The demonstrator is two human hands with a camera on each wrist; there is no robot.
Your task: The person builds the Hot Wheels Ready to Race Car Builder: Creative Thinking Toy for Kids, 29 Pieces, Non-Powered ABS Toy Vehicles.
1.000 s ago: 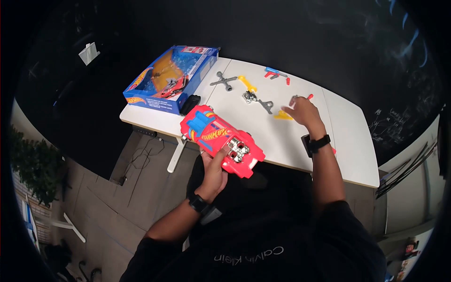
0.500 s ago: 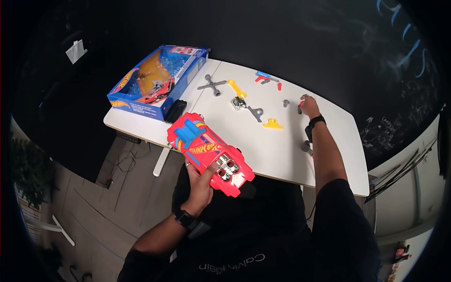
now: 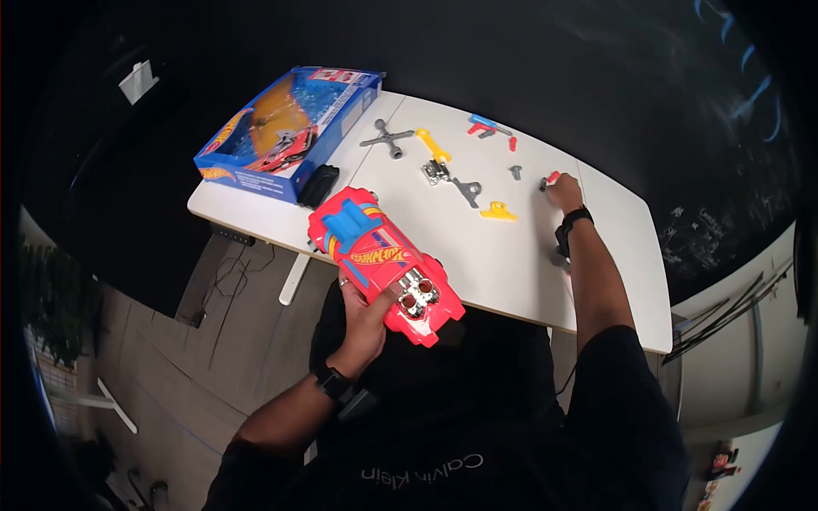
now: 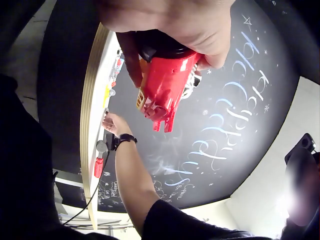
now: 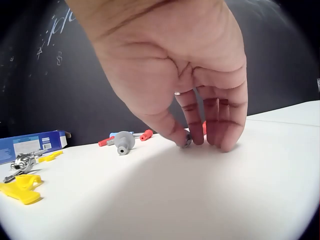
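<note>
In the head view my left hand (image 3: 365, 328) grips a red Hot Wheels toy car (image 3: 388, 255) in front of the table's near edge, thumb beside its chrome engine. The car has blue and yellow trim. On the right of the table my right hand (image 3: 564, 194) reaches down and pinches a small grey-and-red piece (image 5: 188, 140) at the tabletop. Fingers hide most of that piece. Left of this hand stands a grey toy bolt (image 5: 124, 142). A yellow bracket-shaped piece (image 3: 498, 213) lies nearer me.
The white table (image 3: 409, 234) also bears a grey cross wrench (image 3: 388, 139), yellow wrench (image 3: 433, 145), chrome engine piece (image 3: 435, 172), grey bracket (image 3: 467, 192) and blue-red toy drill (image 3: 484, 125). A blue toy box (image 3: 341, 140) stands left. A red-handled toy hammer (image 4: 98, 167) lies below my right forearm.
My right hand has moved right from beside the yellow bracket-shaped piece to the small grey-and-red piece, uncovering the grey bolt. The left hand still holds the car.
</note>
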